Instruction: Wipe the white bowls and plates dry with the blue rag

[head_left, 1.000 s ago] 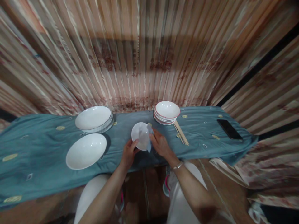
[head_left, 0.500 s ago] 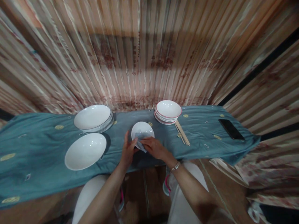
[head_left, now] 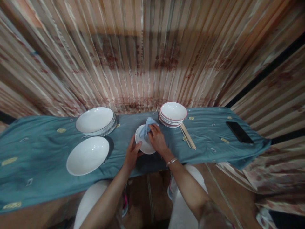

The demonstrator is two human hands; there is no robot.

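Your left hand [head_left: 131,155] has the small white bowl [head_left: 146,147] by its left side, thumb over the rim, and your right hand [head_left: 157,139] is bunched around a pale blue cloth [head_left: 149,122], right at the bowl's far edge! That bowl is near the red-rimmed stack [head_left: 173,112], left of it and closer to you. Chopsticks [head_left: 190,138] lie just beside the stack, on its near right; the black phone [head_left: 239,132] is well to its right. Far left of the stack: piled plates [head_left: 95,120], and a large white bowl [head_left: 88,156] nearer you.
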